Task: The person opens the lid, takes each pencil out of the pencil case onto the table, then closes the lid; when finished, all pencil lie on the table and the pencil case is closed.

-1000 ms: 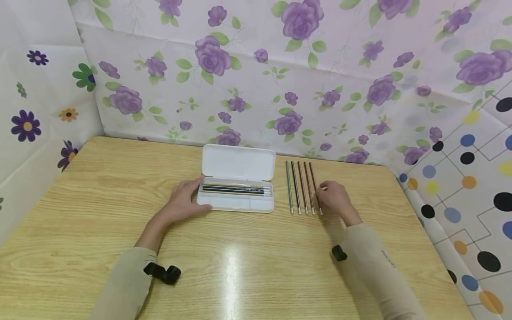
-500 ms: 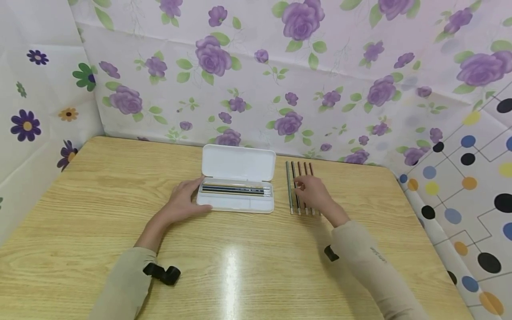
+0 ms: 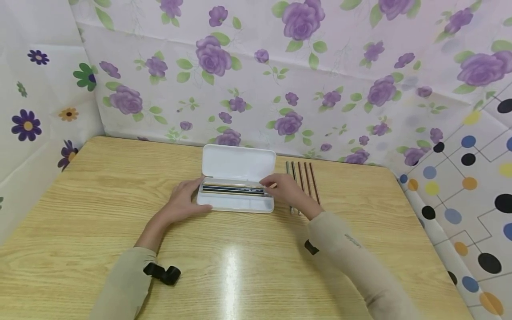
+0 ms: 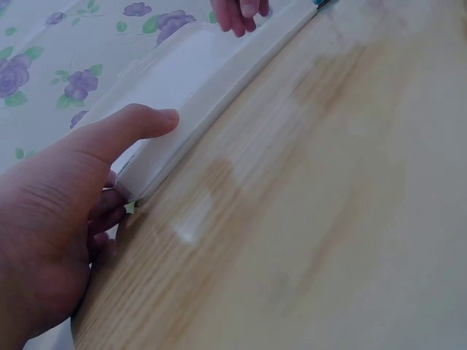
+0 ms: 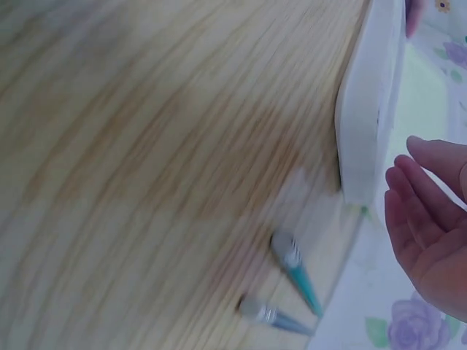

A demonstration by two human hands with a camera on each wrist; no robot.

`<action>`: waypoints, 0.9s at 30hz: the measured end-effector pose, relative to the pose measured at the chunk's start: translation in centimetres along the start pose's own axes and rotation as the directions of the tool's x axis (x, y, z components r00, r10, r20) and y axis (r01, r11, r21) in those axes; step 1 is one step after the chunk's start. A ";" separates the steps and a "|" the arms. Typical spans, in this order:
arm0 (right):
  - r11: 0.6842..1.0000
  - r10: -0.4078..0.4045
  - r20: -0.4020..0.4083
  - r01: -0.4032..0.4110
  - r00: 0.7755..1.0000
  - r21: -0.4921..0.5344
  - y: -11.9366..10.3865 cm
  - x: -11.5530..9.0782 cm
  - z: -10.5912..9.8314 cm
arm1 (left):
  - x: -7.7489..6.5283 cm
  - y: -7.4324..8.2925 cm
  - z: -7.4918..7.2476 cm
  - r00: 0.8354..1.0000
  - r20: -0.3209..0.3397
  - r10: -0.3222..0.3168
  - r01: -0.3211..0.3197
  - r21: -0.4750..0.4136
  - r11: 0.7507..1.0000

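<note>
An open white pencil case [image 3: 224, 203] lies on the table, its lid [image 3: 238, 161] tilted back. Several dark and gold pencils [image 3: 230, 189] fill its rear compartment; the front one shows bare white. My left hand [image 3: 182, 202] holds the left end, with the thumb over the front edge and the fingers round the side. Over the case's right end hovers my right hand [image 3: 285, 189], hiding the pencils' eraser tips. In the right wrist view, thumb and fingers of my right hand [image 5: 430, 226] are apart, with nothing seen between them.
Right of the case, several loose pencils [image 3: 313, 178] lie side by side on the wooden table [image 3: 256, 262], partly covered by my right hand and wrist. Flowered sheeting [image 3: 248, 80] rises directly behind the table; a dotted sheet [image 3: 468, 218] borders the right side.
My right hand has moved left from the rightmost loose pencil, across the row, to the case's right end. The left hand, case and loose pencils have stayed put.
</note>
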State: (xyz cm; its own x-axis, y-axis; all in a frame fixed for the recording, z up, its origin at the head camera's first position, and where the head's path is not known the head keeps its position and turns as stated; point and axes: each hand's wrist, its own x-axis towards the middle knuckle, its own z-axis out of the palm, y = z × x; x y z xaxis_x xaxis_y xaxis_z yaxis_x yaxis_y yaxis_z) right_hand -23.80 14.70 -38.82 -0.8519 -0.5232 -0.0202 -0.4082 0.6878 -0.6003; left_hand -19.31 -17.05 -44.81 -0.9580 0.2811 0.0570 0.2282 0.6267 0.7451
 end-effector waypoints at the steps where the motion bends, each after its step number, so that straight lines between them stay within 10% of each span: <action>1: 1.000 0.001 0.008 -0.001 1.000 0.005 -0.1 0.2 0.2 | 0.0 0.0 0.0 1.000 0.001 0.000 0.000 0.000 1.000; 17: 1.000 -0.022 0.043 0.021 0.999 0.020 -0.9 2.6 2.5 | 0.2 -0.1 0.3 1.000 0.001 0.007 -0.007 -0.004 1.000; 27: 0.972 -0.094 0.058 0.104 0.994 -0.209 -1.4 3.4 3.4 | 0.1 -0.2 0.1 1.000 0.005 -0.019 0.019 -0.010 1.000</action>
State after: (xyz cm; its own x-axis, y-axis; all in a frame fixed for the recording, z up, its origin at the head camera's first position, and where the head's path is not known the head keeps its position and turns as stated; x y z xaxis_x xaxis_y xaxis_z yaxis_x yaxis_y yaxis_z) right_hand -25.02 10.28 -40.76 -0.7894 -0.6138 -0.0106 -0.5540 0.7197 -0.4185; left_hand -19.38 -17.04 -45.02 -0.9614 0.2722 0.0396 0.2079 0.6250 0.7524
